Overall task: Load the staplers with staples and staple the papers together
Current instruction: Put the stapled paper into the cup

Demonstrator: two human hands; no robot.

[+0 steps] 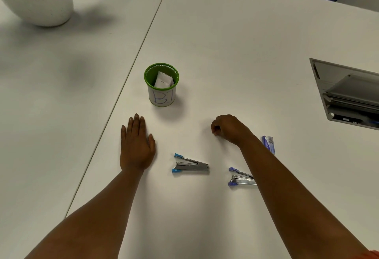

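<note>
The left hand [137, 146] lies flat on the desk [235, 43], palm down, fingers straight and together, its grip slack and holding nothing. The right hand [227, 128] is curled into a loose fist with the knuckles up; whether anything small sits inside it I cannot tell, though nothing shows.

Between the two forearms, toward the near edge of the desk, lies the light-blue stapler [190, 165], sprung open so that its two arms fork. Its long axis runs roughly along the near edge, blue ends toward the left hand, hinge end toward the right. Just beside it, partly under the right forearm, the purple stapler [241, 177] lies the same way, also open. The staple box [269, 144] stands just past the right wrist, toward the right edge. Farther in, the green cup [161, 84] holds folded papers [163, 80].

To my eye nothing is loaded yet: both staplers gape and the box looks unopened. The next move should call for the right hand to reach for the box, draw a strip, and lay it in a stapler's channel while the left steadies the body.
</note>
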